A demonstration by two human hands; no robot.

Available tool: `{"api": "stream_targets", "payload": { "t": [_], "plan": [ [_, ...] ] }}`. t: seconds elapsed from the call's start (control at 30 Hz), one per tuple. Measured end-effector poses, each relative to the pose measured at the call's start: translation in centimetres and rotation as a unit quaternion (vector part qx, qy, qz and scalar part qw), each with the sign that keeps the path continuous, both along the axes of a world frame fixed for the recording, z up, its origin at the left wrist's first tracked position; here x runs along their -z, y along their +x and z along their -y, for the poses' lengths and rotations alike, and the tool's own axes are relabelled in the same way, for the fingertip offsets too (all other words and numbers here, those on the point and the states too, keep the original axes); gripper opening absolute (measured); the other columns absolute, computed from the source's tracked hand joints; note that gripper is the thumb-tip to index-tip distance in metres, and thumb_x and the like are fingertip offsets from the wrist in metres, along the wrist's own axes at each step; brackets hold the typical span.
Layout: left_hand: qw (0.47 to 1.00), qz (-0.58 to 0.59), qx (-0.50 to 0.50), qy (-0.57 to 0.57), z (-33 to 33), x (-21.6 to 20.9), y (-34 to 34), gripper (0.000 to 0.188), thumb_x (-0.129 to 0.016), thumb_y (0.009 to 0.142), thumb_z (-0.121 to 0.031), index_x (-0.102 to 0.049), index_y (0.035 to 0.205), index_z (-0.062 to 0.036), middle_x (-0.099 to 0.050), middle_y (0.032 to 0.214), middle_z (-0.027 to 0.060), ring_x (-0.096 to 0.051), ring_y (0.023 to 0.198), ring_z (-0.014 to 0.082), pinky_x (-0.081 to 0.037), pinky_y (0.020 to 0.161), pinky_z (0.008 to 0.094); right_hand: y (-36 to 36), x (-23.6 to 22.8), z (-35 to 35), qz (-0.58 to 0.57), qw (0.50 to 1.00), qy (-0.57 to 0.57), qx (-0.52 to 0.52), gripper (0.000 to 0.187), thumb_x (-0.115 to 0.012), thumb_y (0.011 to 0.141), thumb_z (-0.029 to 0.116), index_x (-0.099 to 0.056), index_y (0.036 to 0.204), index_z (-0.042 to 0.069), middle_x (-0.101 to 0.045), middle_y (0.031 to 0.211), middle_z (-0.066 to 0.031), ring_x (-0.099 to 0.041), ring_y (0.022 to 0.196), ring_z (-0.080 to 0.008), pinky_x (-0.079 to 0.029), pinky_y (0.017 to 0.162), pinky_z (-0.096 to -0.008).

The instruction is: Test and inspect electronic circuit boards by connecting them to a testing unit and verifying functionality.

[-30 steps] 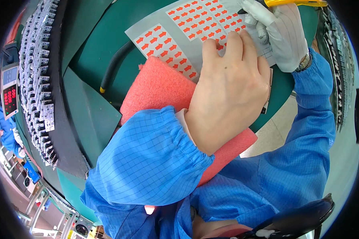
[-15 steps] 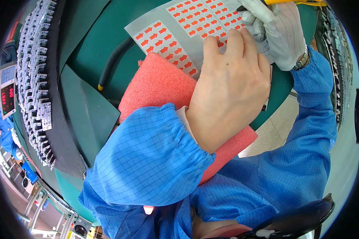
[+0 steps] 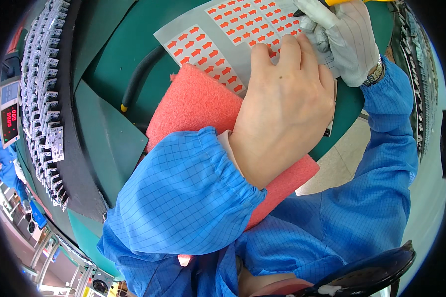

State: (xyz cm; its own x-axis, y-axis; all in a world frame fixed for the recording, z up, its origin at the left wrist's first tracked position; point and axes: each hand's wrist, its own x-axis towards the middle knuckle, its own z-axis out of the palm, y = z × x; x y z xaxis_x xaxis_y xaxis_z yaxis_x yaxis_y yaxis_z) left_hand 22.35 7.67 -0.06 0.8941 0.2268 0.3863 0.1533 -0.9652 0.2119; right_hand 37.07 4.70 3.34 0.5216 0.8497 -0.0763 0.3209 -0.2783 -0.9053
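A pale grey sticker sheet (image 3: 235, 57) with rows of red arrows lies at the top middle. My bare left hand (image 3: 285, 106) rests over its lower right part, fingers spread and bent, fingertips on the arrows; the thumb is hidden. My left wrist and blue sleeve lie across a pink foam block (image 3: 193, 101). To the right, my right hand (image 3: 349, 44), in a whitish glove, is closed around a yellow-handled tool (image 3: 334, 2), cut off by the top edge. A dark tip pokes out beside the gloved fingers, close to the sheet. What the gloved fingertips touch cannot be made out.
On the left, a black strip (image 3: 86, 163) carries a long row of small white circuit boards (image 3: 42, 94). A black hose (image 3: 141, 76) with a yellow end lies on the green mat (image 3: 106, 74). A red-digit display (image 3: 10, 121) and a person in blue (image 3: 5, 161) are far left.
The sheet and my left hand have shifted very slightly left. The red display's reading differs, and the person at far left has moved an arm a little.
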Motion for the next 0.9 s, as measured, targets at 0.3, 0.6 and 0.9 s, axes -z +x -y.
{"api": "stream_targets", "payload": {
  "t": [0.3,0.6,0.9],
  "plan": [
    [1.000,-0.006,0.004,-0.006,0.2,-0.1,0.2,0.028,-0.055,0.075,-0.016,-0.064,0.092,0.0040,-0.060,0.106,0.0245,-0.053,0.090,0.0280,-0.041,0.071,0.0401,0.6,0.6,0.2,0.027,0.999,0.024,0.003,0.011,-0.061,0.082,0.011,-0.055,0.081,0.002,-0.054,0.062,-0.0010,-0.050,0.051,-0.0068,-0.039,0.047,-0.0205],
    [1.000,-0.007,0.003,-0.005,-0.1,-0.2,-0.1,0.028,-0.055,0.074,-0.016,-0.064,0.092,0.0040,-0.061,0.105,0.0238,-0.053,0.088,0.0266,-0.041,0.068,0.0392,-0.5,0.0,0.1,-0.085,0.990,0.053,0.098,0.011,-0.059,0.085,0.014,-0.056,0.082,0.004,-0.054,0.062,-0.0011,-0.048,0.047,-0.0064,-0.039,0.045,-0.0186],
    [0.977,0.001,0.035,-0.210,-2.2,-2.1,0.6,0.030,-0.060,0.077,-0.018,-0.061,0.099,0.0017,-0.063,0.095,0.0195,-0.061,0.080,0.0249,-0.046,0.070,0.0399,1.0,1.4,0.6,-0.077,0.961,0.234,0.123,0.019,-0.047,0.096,0.019,-0.056,0.102,0.004,-0.063,0.071,-0.0070,-0.056,0.053,-0.0078,-0.046,0.049,-0.0191]
  ]
}}
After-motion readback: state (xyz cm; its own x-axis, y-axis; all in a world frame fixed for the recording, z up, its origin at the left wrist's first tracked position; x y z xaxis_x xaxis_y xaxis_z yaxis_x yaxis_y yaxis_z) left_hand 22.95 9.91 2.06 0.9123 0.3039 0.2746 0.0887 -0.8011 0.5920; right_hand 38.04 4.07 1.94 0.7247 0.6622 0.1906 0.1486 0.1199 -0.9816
